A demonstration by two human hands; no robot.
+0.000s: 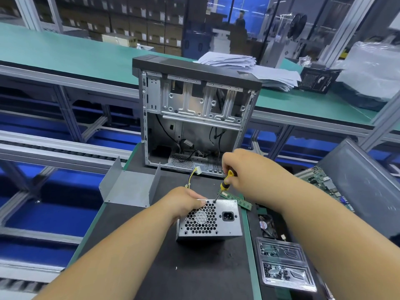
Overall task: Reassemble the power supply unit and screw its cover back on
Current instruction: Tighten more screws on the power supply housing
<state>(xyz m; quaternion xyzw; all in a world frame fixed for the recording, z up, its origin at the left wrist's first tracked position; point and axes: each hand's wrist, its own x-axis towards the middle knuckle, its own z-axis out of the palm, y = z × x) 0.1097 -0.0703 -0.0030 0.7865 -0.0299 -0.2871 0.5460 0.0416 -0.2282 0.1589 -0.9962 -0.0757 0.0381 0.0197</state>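
1. Factory line behind, black-matted counter (194,273) in front; the power supply unit (209,220) sits mid-counter, vent face toward you.
2. Your left hand (184,201) has its grip curled over the unit's top left edge, likely to stop it sliding under driver pressure.
3. Your right hand (240,169) has its grip pinching the yellow screwdriver (224,184) handle; the tip sits on a screw at the unit's top edge, shaft tilted.
4. Bent metal cover (129,187) lies just left of and behind the unit, so the cover is not yet on.
5. Open PC case (194,118) stands behind the unit; screw trays (283,265) lie to its right, within reach.
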